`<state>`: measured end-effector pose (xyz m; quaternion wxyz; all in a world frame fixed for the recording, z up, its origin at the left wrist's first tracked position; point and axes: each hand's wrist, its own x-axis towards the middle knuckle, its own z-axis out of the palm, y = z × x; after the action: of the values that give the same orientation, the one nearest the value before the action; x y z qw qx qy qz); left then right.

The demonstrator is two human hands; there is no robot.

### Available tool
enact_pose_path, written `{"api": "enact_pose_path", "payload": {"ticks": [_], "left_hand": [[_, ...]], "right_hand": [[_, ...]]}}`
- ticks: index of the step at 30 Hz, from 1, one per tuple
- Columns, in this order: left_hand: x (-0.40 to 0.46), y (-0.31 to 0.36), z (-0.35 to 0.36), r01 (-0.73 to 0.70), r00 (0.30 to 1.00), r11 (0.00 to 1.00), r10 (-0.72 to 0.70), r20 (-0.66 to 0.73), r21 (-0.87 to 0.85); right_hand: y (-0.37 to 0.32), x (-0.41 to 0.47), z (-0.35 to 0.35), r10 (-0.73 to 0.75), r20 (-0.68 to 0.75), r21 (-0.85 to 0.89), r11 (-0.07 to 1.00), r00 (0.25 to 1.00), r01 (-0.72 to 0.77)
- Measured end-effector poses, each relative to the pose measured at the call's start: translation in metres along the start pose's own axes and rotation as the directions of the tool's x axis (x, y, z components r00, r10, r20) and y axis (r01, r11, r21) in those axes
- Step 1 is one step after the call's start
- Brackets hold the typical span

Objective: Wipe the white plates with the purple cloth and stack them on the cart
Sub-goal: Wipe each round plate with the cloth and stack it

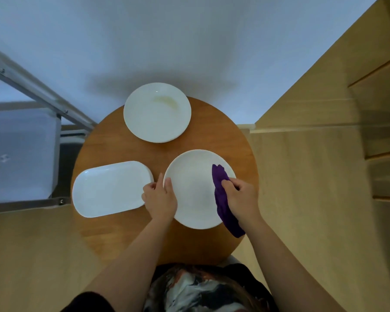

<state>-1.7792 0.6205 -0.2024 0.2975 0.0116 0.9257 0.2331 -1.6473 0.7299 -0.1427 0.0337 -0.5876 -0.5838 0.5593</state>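
Three white plates lie on a round wooden table (113, 239). The near round plate (194, 194) is in front of me. My left hand (160, 199) pinches its left rim, thumb on top. My right hand (241, 194) grips the purple cloth (221, 199) and presses it on the right side of that plate; the cloth's tail hangs over the plate's near right edge. A rounded oblong plate (108, 190) lies at the left. At the far side a round plate (155, 113) with a yellowish smear sits on top of a stack.
A metal-framed cart (20, 154) with a pale top surface stands left of the table. A light wooden cabinet (324, 131) with steps or drawers rises on the right. A white wall lies beyond the table.
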Motion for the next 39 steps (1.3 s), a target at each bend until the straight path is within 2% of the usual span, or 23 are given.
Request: {"api": "enact_pose_path", "payload": {"ticks": [3, 9, 13, 17, 20, 25, 32, 37, 39], "left_hand": [[0.001, -0.01, 0.006, -0.013, 0.996, 0.996, 0.005, 0.086, 0.093], [0.004, -0.01, 0.007, -0.011, 0.991, 0.998, 0.003, 0.133, 0.058], [0.015, -0.008, -0.004, -0.074, 0.98, 0.992, 0.054, 0.194, 0.098], [0.042, 0.005, -0.024, -0.136, 0.979, 0.987, 0.12, 0.168, 0.09], [0.078, 0.021, -0.044, -0.081, 0.991, 0.996, 0.078, 0.112, 0.026], [0.134, 0.056, -0.058, 0.103, 0.984, 0.985, -0.081, 0.156, -0.138], [0.168, 0.068, -0.054, 0.342, 0.925, 0.864, -0.24, 0.295, -0.369], [0.173, 0.068, -0.059, 0.327, 0.922, 0.892, -0.229, 0.312, -0.312], [0.174, 0.069, -0.063, 0.368, 0.903, 0.856, -0.236, 0.359, -0.362]], "right_hand": [[-0.004, 0.0, 0.009, -0.001, 0.0, 0.004, 1.0, 1.0, 0.001], [-0.015, 0.005, 0.023, -0.025, 0.032, -0.049, 0.998, 0.999, 0.026], [-0.022, 0.01, 0.034, -0.027, 0.045, -0.061, 0.998, 0.999, 0.03], [-0.03, 0.017, 0.048, -0.046, 0.054, -0.103, 0.993, 0.997, 0.051], [-0.042, 0.026, 0.058, -0.078, 0.081, -0.129, 0.988, 0.994, 0.088], [-0.074, 0.046, 0.068, -0.172, 0.117, -0.142, 0.972, 0.978, 0.188], [-0.103, 0.059, 0.073, -0.181, 0.138, -0.128, 0.972, 0.974, 0.199], [-0.101, 0.056, 0.075, -0.148, 0.122, -0.1, 0.982, 0.981, 0.16], [-0.099, 0.055, 0.077, -0.128, 0.101, -0.068, 0.989, 0.987, 0.135]]}}
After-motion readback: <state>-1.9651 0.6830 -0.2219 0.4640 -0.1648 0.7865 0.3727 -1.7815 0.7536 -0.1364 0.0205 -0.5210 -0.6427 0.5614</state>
